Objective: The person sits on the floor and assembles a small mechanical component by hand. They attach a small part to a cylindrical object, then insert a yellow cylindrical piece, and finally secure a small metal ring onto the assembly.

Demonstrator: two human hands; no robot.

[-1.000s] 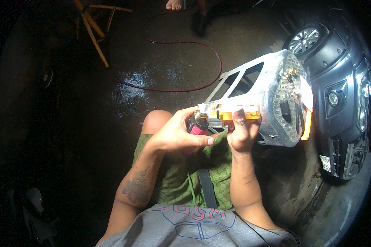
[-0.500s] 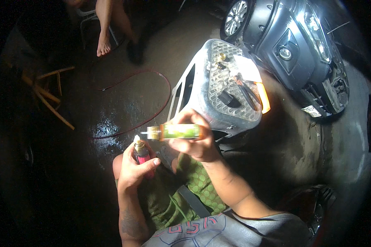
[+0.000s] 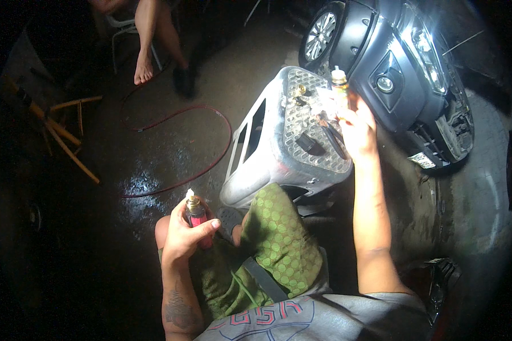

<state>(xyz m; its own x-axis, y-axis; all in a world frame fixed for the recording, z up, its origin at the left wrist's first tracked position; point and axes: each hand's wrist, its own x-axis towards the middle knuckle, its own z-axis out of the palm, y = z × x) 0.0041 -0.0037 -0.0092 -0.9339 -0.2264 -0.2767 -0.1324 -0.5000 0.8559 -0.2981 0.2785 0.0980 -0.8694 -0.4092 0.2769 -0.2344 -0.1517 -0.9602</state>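
My left hand point(image 3: 188, 236) grips a small pink lighter-like cylinder point(image 3: 197, 213) with a brass top, held upright above my left knee. My right hand point(image 3: 357, 126) reaches out over the top of a grey plastic stool point(image 3: 261, 153) and holds a yellow-green tube point(image 3: 339, 82) upright at the stool's far edge. On the perforated stool top lie a small brass fitting point(image 3: 300, 91), a dark block point(image 3: 308, 143) and a thin dark tool point(image 3: 331, 139). I sit with green patterned shorts point(image 3: 279, 238) over my knees.
A dark grey car point(image 3: 398, 68) stands right behind the stool. A red hose point(image 3: 205, 165) loops across the wet concrete floor. Wooden sticks point(image 3: 68, 136) lie at the left. Another person's bare legs point(image 3: 145, 40) and a chair are at the top left.
My right hand carried the yellow-green tube away from the pink cylinder and out over the stool top, turning it upright. My left hand stayed by my knee with the pink cylinder.
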